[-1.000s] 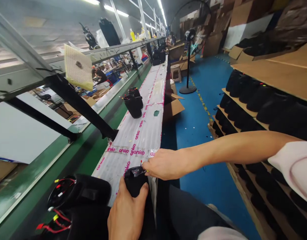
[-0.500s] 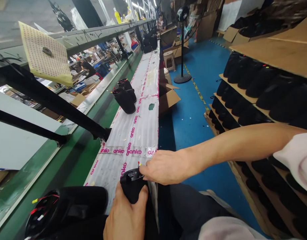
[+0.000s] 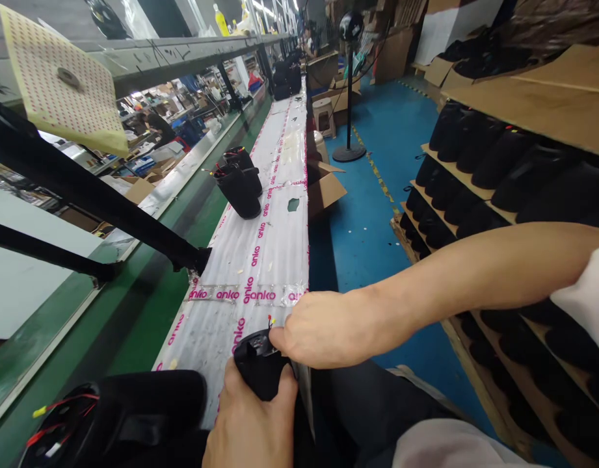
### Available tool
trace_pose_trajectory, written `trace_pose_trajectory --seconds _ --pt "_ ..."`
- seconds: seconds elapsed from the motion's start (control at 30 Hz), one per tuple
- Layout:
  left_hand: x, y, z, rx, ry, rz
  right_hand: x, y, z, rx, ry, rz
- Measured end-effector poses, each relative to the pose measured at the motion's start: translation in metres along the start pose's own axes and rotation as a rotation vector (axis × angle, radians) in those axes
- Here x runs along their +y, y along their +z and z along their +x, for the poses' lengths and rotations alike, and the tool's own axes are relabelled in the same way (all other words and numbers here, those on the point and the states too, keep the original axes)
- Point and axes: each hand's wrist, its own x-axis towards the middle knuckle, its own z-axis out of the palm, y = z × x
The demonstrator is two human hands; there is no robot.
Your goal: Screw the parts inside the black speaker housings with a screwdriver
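Note:
My left hand [image 3: 253, 422] is wrapped round a black fabric-covered housing [image 3: 263, 377], thumb on its right side and fingers on its left. The open end of the housing faces up and away, with short red and yellow-tipped wires [image 3: 270, 322] sticking out. At the right side of that rim my right hand [image 3: 323, 331] is closed, its thumb pressed against the edge; the other fingertips are hidden behind the fist. To the left a larger black housing [image 3: 153, 409] lies on its side, red wires [image 3: 69, 416] loose in its open end.
Two black housings [image 3: 238, 188] stand farther along the foam-covered bench [image 3: 279, 253], which carries pink "anko" tape. A black post [image 3: 108, 201] slants over the green surface at left. Stacked trays of black housings [image 3: 475, 188] stand right, beyond the blue floor and a fan [image 3: 350, 84].
The view has shifted slightly, so the surroundings sit a little farther left. My right hand stays closed at the rim, its forearm a bit higher; my left hand keeps its grip.

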Motion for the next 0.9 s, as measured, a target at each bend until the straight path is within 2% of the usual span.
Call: trace_pose_trajectory --seconds 0.1,0.3,0.6,0.77,0.9 --pt "0.0 0.0 0.001 0.039 -0.007 -0.055 0.002 0.001 0.005 -0.005 0.006 0.018" --pt "-0.003 0.001 -0.002 0.055 0.013 -0.098 0.01 -0.003 0.003 -0.04 0.055 0.232" --pt "-0.001 0.003 -0.004 0.077 0.019 -0.102 0.012 0.0 -0.001 -0.01 0.052 0.206" --pt "-0.003 0.002 -0.003 -0.008 -0.066 0.005 0.012 0.003 -0.002 -0.011 0.05 0.204" --pt "-0.004 0.0 -0.002 -0.06 -0.075 0.023 0.013 0.002 0.0 -0.026 0.05 0.209"
